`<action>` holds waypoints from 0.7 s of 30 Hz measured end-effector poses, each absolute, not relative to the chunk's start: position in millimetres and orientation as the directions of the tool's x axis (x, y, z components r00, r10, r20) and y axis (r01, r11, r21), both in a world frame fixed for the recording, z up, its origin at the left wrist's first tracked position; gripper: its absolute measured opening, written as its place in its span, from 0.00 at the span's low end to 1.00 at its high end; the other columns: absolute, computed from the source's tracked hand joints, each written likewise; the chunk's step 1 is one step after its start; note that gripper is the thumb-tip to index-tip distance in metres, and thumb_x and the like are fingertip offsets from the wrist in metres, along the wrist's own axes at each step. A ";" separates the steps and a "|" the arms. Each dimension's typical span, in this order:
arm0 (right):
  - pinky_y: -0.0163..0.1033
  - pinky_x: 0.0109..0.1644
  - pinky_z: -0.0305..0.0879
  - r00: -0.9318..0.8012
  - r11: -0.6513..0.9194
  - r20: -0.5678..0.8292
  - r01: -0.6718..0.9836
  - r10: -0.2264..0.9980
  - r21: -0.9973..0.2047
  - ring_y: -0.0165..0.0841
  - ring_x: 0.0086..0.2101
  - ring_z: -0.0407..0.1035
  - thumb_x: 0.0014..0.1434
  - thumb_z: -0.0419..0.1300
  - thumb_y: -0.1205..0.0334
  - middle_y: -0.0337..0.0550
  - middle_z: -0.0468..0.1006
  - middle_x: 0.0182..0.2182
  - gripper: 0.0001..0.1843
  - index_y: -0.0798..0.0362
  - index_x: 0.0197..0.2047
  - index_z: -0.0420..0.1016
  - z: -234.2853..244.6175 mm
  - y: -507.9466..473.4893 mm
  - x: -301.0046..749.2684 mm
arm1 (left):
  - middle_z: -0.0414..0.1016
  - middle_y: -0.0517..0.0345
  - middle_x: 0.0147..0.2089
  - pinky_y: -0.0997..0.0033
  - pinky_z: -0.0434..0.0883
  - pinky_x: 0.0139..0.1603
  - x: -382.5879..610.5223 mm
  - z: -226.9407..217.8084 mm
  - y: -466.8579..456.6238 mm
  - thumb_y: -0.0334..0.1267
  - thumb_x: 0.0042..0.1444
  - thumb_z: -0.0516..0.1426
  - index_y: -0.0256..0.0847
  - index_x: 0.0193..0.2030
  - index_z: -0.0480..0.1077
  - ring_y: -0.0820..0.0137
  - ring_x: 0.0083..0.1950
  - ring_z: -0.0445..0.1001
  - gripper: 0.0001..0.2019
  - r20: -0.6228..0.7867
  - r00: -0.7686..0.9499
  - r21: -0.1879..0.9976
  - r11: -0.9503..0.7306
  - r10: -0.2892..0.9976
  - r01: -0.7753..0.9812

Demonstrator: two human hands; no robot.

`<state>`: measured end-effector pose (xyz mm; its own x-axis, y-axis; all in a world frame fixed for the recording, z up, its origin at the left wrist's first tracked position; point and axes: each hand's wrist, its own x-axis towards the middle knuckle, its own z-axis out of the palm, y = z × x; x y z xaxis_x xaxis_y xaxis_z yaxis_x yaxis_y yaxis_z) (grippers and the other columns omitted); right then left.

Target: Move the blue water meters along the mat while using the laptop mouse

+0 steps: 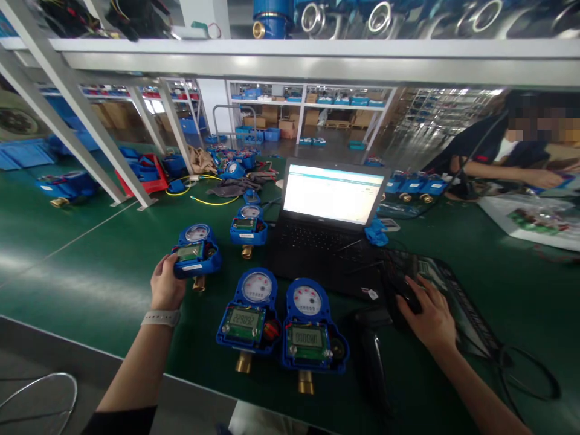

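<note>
My left hand (165, 283) grips the near left side of a blue water meter (197, 250) that rests on the green bench. My right hand (429, 315) lies over a black computer mouse (405, 294) on a dark mouse pad (457, 302). Two more blue water meters (248, 318) (310, 334) lie side by side near the front edge, LCD displays lit and brass fittings pointing toward me. A further blue meter (248, 226) sits behind them, beside an open black laptop (327, 225) with a bright white screen.
A black handheld scanner (372, 356) lies right of the front meters. Cables loop at the right. Another person (507, 154) works at the far right beside a white tray (530, 220). More meters, yellow wire and a red bin (145, 175) stand at the back left under slanted shelf struts.
</note>
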<state>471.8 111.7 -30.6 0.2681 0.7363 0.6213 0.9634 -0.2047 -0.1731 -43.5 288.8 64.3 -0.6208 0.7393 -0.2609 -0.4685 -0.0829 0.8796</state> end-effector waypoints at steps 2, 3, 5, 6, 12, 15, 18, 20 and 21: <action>0.60 0.54 0.68 0.258 -0.194 0.625 0.966 0.737 -0.170 0.51 0.53 0.67 0.62 0.50 0.47 0.55 0.69 0.57 0.27 0.52 0.59 0.69 -29.9 111.6 471.5 | 0.73 0.59 0.33 0.77 0.74 0.28 -44.2 63.4 292.7 0.27 0.54 0.59 0.36 0.35 0.69 0.75 0.32 0.74 0.03 -0.260 -0.617 0.878 -0.084 0.743 -0.471; 0.60 0.54 0.68 0.255 -0.192 0.624 0.967 0.738 -0.169 0.51 0.53 0.67 0.62 0.51 0.47 0.56 0.69 0.57 0.27 0.52 0.59 0.69 -29.6 111.5 471.5 | 0.73 0.59 0.33 0.77 0.74 0.28 -44.6 63.1 294.2 0.27 0.54 0.58 0.36 0.35 0.69 0.74 0.32 0.74 0.03 -0.259 -0.615 0.878 -0.084 0.745 -0.472; 0.61 0.54 0.68 0.255 -0.194 0.623 0.967 0.740 -0.165 0.52 0.53 0.67 0.62 0.50 0.48 0.57 0.69 0.57 0.27 0.54 0.58 0.70 -29.2 111.4 471.5 | 0.74 0.58 0.33 0.76 0.74 0.28 -45.6 63.0 296.3 0.27 0.54 0.58 0.36 0.35 0.69 0.74 0.32 0.74 0.03 -0.260 -0.609 0.877 -0.080 0.750 -0.473; 0.61 0.54 0.68 0.254 -0.194 0.623 0.967 0.740 -0.163 0.52 0.52 0.67 0.62 0.50 0.47 0.58 0.69 0.57 0.27 0.54 0.58 0.70 -28.9 111.5 471.4 | 0.74 0.59 0.33 0.76 0.74 0.28 -46.0 63.2 296.9 0.27 0.54 0.58 0.36 0.35 0.69 0.74 0.32 0.74 0.03 -0.260 -0.609 0.878 -0.080 0.750 -0.473; 0.59 0.53 0.69 0.269 -0.208 0.619 0.963 0.738 -0.171 0.51 0.52 0.67 0.62 0.49 0.46 0.55 0.70 0.56 0.27 0.53 0.58 0.70 -26.6 111.8 468.7 | 0.73 0.60 0.31 0.77 0.72 0.29 -48.8 61.4 298.7 0.27 0.54 0.59 0.35 0.34 0.69 0.75 0.31 0.73 0.02 -0.259 -0.601 0.880 -0.072 0.756 -0.470; 0.59 0.52 0.69 0.283 -0.221 0.606 0.959 0.743 -0.177 0.52 0.52 0.68 0.62 0.47 0.44 0.55 0.70 0.57 0.29 0.53 0.58 0.70 -24.0 111.4 466.4 | 0.73 0.59 0.32 0.75 0.72 0.31 -51.0 57.5 300.4 0.28 0.53 0.59 0.36 0.34 0.69 0.74 0.33 0.74 0.03 -0.254 -0.589 0.880 -0.069 0.767 -0.470; 0.59 0.53 0.69 0.295 -0.243 0.582 0.955 0.757 -0.169 0.53 0.52 0.67 0.63 0.45 0.43 0.57 0.70 0.57 0.30 0.54 0.58 0.70 -21.5 111.0 464.5 | 0.73 0.59 0.33 0.74 0.72 0.33 -52.5 54.3 301.4 0.30 0.53 0.59 0.35 0.36 0.69 0.74 0.32 0.73 0.03 -0.242 -0.578 0.883 -0.070 0.779 -0.464; 0.58 0.50 0.70 0.305 -0.265 0.572 0.952 0.762 -0.155 0.55 0.52 0.68 0.63 0.44 0.43 0.58 0.69 0.57 0.32 0.56 0.57 0.70 -21.3 111.0 464.3 | 0.73 0.59 0.33 0.75 0.71 0.32 -53.4 52.6 301.6 0.30 0.53 0.59 0.35 0.37 0.70 0.75 0.31 0.73 0.04 -0.237 -0.570 0.884 -0.070 0.786 -0.463; 0.58 0.49 0.71 0.304 -0.271 0.574 0.952 0.760 -0.146 0.56 0.51 0.68 0.63 0.43 0.42 0.58 0.69 0.58 0.33 0.57 0.57 0.70 -21.8 111.1 464.7 | 0.73 0.59 0.33 0.76 0.71 0.31 -53.9 51.7 301.7 0.31 0.53 0.59 0.35 0.37 0.70 0.75 0.31 0.73 0.05 -0.235 -0.566 0.883 -0.070 0.790 -0.464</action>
